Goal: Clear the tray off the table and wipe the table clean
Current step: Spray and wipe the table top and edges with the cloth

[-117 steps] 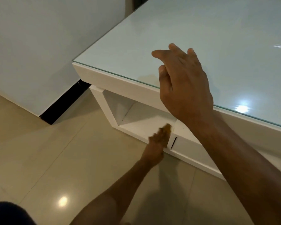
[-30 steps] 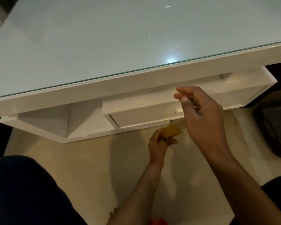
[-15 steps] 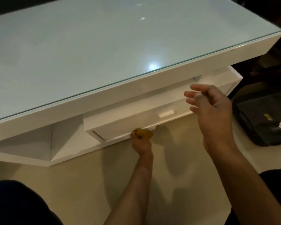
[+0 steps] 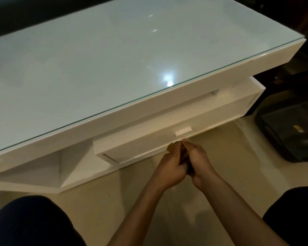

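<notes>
From where I sit watching the head view, the white coffee table with its pale glass top (image 4: 96, 68) fills the upper part of the scene, and I take it as my landmark. Nothing stands on the part of the glass I can see, only two bright reflections of light near its front edge, so I judge the clearing is done and the wiping has yet to start. The black rectangular tray (image 4: 290, 132) lies on the cream tiled floor (image 4: 229, 166), off the right end of the table, with something shiny at its far edge (too cropped for me to name). Below the table's front edge, just in front of the shallow white drawer with a small tab handle (image 4: 149, 141), both hands meet. The left hand (image 4: 171, 167) has its fingers curled round a small yellowish-brown cloth (image 4: 170, 148), of which only a sliver peeps out above the knuckles. The right hand (image 4: 199, 164) presses against the left with its fingers bent inwards toward the same bundle; whether they actually pinch the cloth I cannot tell, as the left hand hides them. My guess is the cloth is being gathered or folded into a pad low down here, before being brought up to the glass. Dark-clothed knees frame the bottom corners.
</notes>
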